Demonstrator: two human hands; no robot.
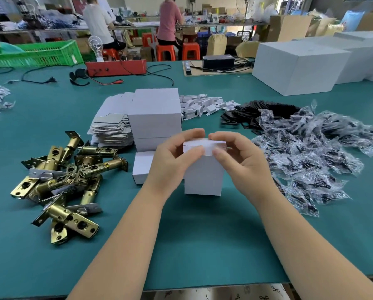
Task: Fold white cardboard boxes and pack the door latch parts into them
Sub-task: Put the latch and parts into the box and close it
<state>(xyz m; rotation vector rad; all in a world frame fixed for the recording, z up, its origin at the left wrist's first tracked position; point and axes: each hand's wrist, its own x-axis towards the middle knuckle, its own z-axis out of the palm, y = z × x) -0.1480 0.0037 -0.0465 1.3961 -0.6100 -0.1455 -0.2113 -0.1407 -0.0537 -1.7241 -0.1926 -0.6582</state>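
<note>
A small white cardboard box point(202, 176) stands upright on the green table point(202, 234) in front of me. My left hand point(172, 161) grips its top left, thumb on the front of the lid flap and fingers curled over the back. My right hand point(239, 156) pinches the top right the same way. A pile of brass door latches point(66, 178) lies to the left. Folded white boxes point(157, 118) are stacked behind, with another white box point(142, 167) lying beside my left hand. Flat box blanks point(111, 124) lie left of the stack.
Clear bags of black screws point(311, 148) spread on the right, black plates point(257, 113) behind them, small white card pieces point(202, 102) at centre back. Large white cartons point(300, 66) stand far right. A red box point(116, 68), cables and a green crate point(40, 55) sit at back left. Two people sit beyond.
</note>
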